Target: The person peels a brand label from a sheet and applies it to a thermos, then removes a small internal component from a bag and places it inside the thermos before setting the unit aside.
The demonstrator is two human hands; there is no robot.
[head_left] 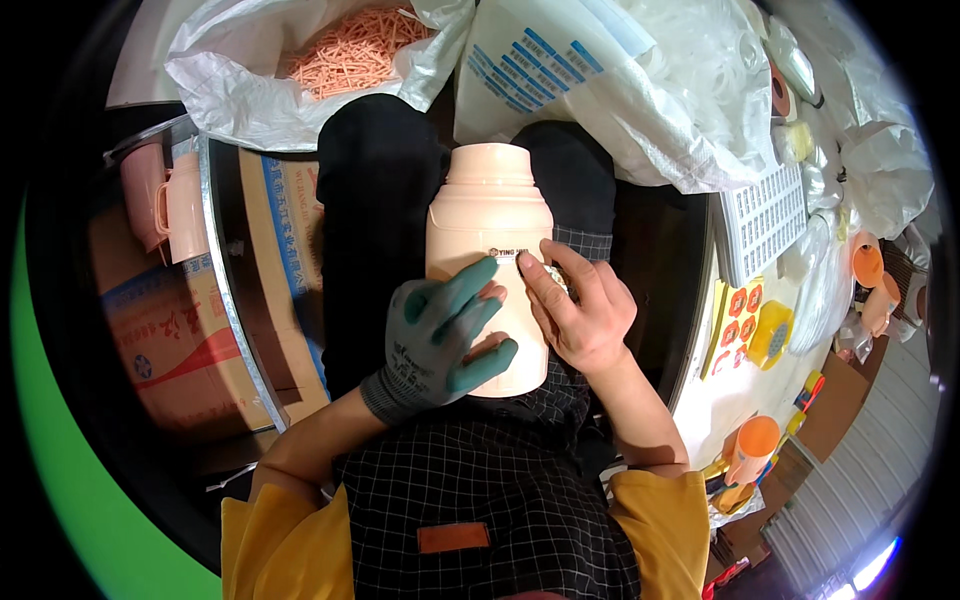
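Observation:
A pale peach vacuum flask (490, 215) with a stepped screw lid rests in my lap between my thighs, its lid away from me. On its body is a narrow printed label strip (508, 253). My left hand (440, 335), in a grey-green coated glove with some fingertips bare, lies over the flask's left side, fingers apart, index tip at the label's left end. My bare right hand (585, 310) rests on the flask's right side with fingers stretched out, one fingertip at the label's right end. Part of the flask's lower body is hidden by my hands.
Ahead on the left, a white sack (235, 95) holds pink strips; another sack (690, 120) holds clear plastic. Left are pink flask parts (185, 205) and cartons (180, 350). The right-hand table carries a sticker sheet (762, 225), a yellow tape dispenser (770, 335) and an orange cup (752, 448).

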